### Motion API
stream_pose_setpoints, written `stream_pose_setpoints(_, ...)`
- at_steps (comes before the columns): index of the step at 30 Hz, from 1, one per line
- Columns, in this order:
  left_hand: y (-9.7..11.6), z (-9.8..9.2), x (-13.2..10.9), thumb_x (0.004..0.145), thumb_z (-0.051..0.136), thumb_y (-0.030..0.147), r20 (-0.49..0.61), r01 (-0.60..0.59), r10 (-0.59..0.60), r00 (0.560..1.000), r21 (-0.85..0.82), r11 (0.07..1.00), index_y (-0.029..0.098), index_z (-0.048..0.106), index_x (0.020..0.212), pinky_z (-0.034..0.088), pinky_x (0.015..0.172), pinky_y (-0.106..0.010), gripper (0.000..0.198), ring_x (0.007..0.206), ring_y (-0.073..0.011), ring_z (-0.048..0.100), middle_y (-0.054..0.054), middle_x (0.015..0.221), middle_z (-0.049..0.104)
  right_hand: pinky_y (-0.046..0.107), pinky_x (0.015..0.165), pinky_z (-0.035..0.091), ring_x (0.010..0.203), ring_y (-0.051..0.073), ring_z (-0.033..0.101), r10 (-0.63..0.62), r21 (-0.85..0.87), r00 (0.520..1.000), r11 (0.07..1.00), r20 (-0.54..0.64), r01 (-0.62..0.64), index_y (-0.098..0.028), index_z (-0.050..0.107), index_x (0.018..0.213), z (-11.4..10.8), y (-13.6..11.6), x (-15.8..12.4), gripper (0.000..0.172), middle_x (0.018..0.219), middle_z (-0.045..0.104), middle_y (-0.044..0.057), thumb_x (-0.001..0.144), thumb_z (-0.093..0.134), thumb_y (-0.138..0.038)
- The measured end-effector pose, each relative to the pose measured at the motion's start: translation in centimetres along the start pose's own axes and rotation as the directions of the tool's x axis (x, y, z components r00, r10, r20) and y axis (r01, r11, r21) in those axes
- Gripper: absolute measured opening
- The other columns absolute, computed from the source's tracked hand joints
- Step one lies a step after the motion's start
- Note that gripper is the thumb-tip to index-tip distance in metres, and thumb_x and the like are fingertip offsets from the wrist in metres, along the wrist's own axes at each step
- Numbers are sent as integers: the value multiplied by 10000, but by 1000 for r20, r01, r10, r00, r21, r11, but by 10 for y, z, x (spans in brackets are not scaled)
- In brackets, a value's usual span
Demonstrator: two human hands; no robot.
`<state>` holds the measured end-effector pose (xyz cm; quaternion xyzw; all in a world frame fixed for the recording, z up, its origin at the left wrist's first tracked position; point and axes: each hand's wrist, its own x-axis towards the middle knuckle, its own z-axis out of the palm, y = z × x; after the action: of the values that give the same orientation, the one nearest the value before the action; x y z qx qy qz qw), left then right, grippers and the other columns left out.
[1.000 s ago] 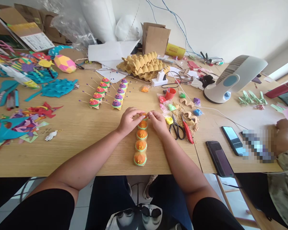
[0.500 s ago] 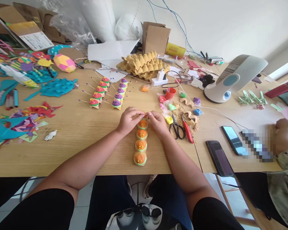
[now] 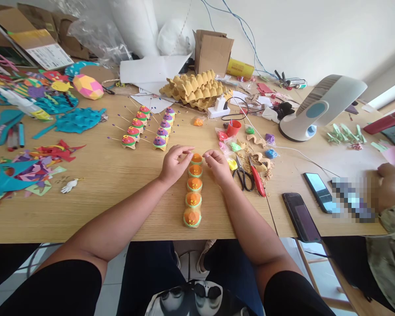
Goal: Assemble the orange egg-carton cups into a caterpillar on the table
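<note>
step: detailing far segment of orange egg-carton caterpillar (image 3: 193, 189), likely | place: mid bench (image 3: 118, 197), near edge | left hand (image 3: 175, 163), right hand (image 3: 219, 166): flanking it, pinched narrow, contents indiscernible | next: needs fine fingertip placement

You had bright, even daylight, and it seemed to come from your right, where a pale strip at the frame's edge was washed out. The white wall (image 3: 316, 35) ran close to overexposed. Your left hand (image 3: 174, 163) and right hand (image 3: 219, 166) threw only faint, soft shadows on the table (image 3: 118, 210). The phone (image 3: 317, 186) screen caught a pale sheen. The centre was sharp, but the wide lens bowed the table's near edge and stretched the corners. A pixelated patch (image 3: 352, 199) masked one spot at the right, and below the table all was dark.
</note>
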<state>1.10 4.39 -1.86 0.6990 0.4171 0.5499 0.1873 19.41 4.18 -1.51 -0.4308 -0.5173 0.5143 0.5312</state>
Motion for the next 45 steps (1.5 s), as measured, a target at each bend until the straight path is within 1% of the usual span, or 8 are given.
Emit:
stream_pose_setpoints(5, -2, 1, 0, 934, 607, 277, 10, 47, -47, 999, -1, 999, 200, 721, 1094, 504, 745, -287, 211, 895, -159, 654, -52, 983, 719, 264, 565, 354, 564, 111, 413, 32, -112, 999, 993, -28, -35, -197, 637, 642, -2, 2, 0, 485, 566, 470, -32, 837, 625, -641)
stream_pose_setpoints(10, -2, 1, 0, 934, 605, 271, 8, 53, -53, 999, -10, 999, 201, 722, 1088, 504, 746, -283, 206, 889, -156, 654, -50, 982, 718, 283, 738, 472, 759, 153, 605, 47, -20, 999, 999, -20, -48, -198, 752, 826, 0, 2, 1, 362, 799, 714, 17, 718, 793, -541)
stream_pose_setpoints(13, -1, 2, 0, 935, 601, 271, 13, 48, -47, 999, -11, 999, 201, 721, 1080, 504, 751, -282, 201, 888, -155, 653, -47, 977, 716, 293, 769, 491, 814, 169, 638, 76, 36, 997, 997, -30, -75, -192, 758, 840, 1, 0, 0, 358, 856, 746, 32, 676, 831, -502)
stream_pose_setpoints(18, 0, 1, 0, 937, 599, 256, 13, 28, -27, 1000, -15, 1000, 195, 718, 1077, 504, 750, -283, 193, 885, -156, 653, -48, 965, 716, 266, 632, 435, 701, 142, 582, 109, -24, 993, 994, -52, -110, -165, 730, 739, 1, -5, -2, 415, 700, 673, 24, 753, 738, -579)
stream_pose_setpoints(22, -1, 2, 0, 933, 601, 251, 12, 24, -24, 1000, -9, 1000, 198, 718, 1065, 506, 749, -284, 184, 881, -156, 653, -45, 961, 716, 251, 585, 392, 630, 108, 508, 105, 16, 993, 994, -57, -105, -178, 739, 814, 1, -2, -1, 415, 714, 661, -4, 653, 828, -550)
stream_pose_setpoints(26, -1, 2, 0, 935, 598, 260, 19, 26, -26, 999, -5, 1000, 198, 720, 1066, 507, 753, -285, 190, 881, -155, 656, -48, 958, 719, 256, 524, 327, 528, 93, 387, 97, -6, 994, 995, -44, -97, -178, 736, 765, 0, 2, 0, 449, 552, 509, -40, 751, 733, -628)
stream_pose_setpoints(33, -1, 3, 0, 935, 598, 276, 24, 34, -34, 999, 3, 999, 203, 722, 1058, 517, 751, -284, 189, 886, -157, 661, -48, 969, 726, 263, 509, 290, 511, 94, 334, 100, -24, 994, 995, -42, -101, -183, 750, 774, -1, 2, 0, 488, 533, 452, -46, 757, 705, -669)
stream_pose_setpoints(45, -1, 3, -1, 943, 592, 280, 32, 32, -32, 999, 0, 999, 204, 722, 1065, 517, 754, -288, 195, 901, -160, 661, -51, 979, 726, 261, 509, 283, 531, 92, 332, 85, 1, 995, 996, -52, -85, -197, 705, 799, -1, 5, 1, 484, 607, 498, -47, 719, 744, -672)
